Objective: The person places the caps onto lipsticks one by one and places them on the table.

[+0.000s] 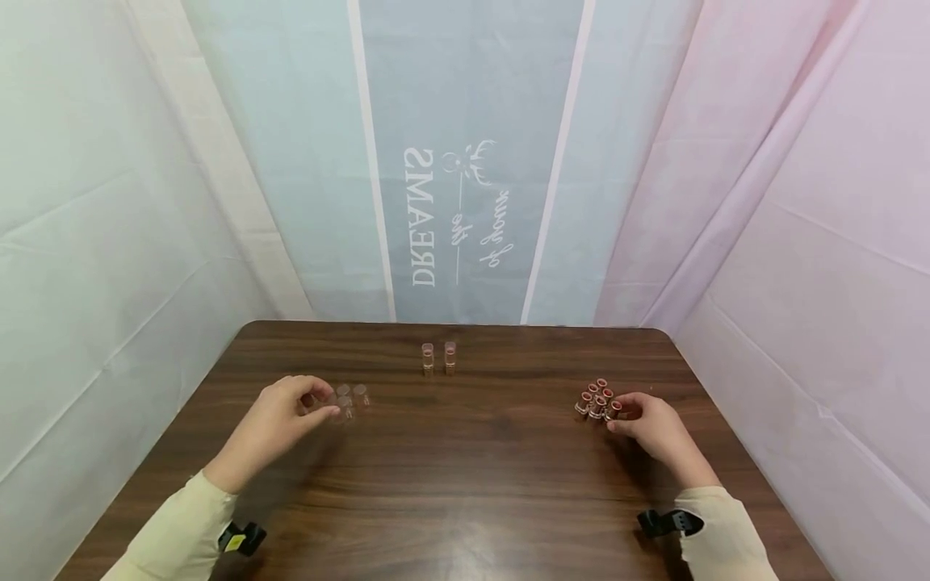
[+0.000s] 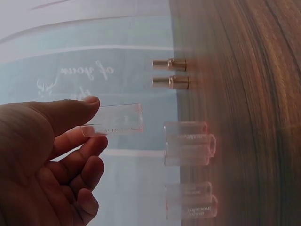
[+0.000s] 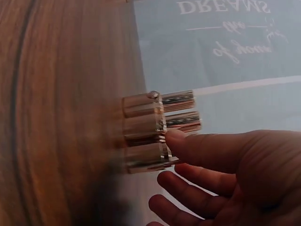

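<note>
My left hand (image 1: 279, 420) pinches a clear lipstick cap (image 2: 120, 118) between thumb and finger. Several more clear caps (image 2: 188, 143) stand upright on the table just beyond it, at left in the head view. On the right side, my right hand (image 1: 657, 428) has its thumb and finger around the nearest gold lipstick tube (image 1: 614, 409) of a tight group. The other gold tubes (image 3: 141, 104) stand upright beside it, without caps. In the right wrist view the thumb lies against the tube's metal collar, and part of that tube is hidden by the hand.
Two lipstick tubes with clear caps (image 1: 450, 359) stand side by side near the back middle of the brown wooden table (image 1: 465, 476). Pale cloth hangs behind the table and on both sides. Each wrist wears a black strap (image 1: 672, 523).
</note>
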`<control>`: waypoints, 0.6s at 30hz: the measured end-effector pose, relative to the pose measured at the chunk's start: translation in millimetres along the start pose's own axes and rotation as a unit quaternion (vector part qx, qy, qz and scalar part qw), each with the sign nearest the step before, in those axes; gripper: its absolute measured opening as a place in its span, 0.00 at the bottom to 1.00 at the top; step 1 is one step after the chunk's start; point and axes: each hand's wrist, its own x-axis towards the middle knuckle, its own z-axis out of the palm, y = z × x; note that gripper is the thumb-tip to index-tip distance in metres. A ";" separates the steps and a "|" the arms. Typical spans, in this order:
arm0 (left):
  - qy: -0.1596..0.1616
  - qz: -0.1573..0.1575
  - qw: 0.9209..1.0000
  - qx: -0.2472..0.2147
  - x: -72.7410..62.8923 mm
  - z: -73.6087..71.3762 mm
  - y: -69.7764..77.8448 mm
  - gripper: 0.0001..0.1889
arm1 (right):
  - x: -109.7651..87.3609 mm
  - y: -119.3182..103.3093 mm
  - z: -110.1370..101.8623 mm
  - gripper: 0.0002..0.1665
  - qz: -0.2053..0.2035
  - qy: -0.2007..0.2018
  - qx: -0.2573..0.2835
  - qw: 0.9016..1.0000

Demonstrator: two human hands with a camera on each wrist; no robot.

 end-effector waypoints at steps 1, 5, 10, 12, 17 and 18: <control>0.000 0.005 1.000 0.000 1.0 0.8 1.3 0.09 | 0.4 1.8 2.2 0.30 0.002 -0.001 0.004 1.000; 0.002 0.021 1.000 -0.004 4.1 4.9 5.7 0.09 | 2.1 6.9 8.6 0.29 0.016 -0.002 0.009 1.000; 0.000 0.035 0.999 -0.011 8.8 10.9 10.7 0.09 | 3.6 10.1 12.6 0.27 0.019 0.011 0.000 1.000; -0.004 0.038 0.999 -0.016 10.2 12.1 13.5 0.09 | 4.3 11.7 14.1 0.25 0.017 0.014 -0.003 1.000; -0.008 0.047 0.999 -0.019 12.1 12.7 18.9 0.09 | 5.4 17.4 17.4 0.21 0.022 0.019 0.004 1.000; -0.007 0.048 0.999 -0.019 12.1 12.8 19.7 0.09 | 5.2 18.6 17.5 0.21 0.023 0.020 0.005 1.000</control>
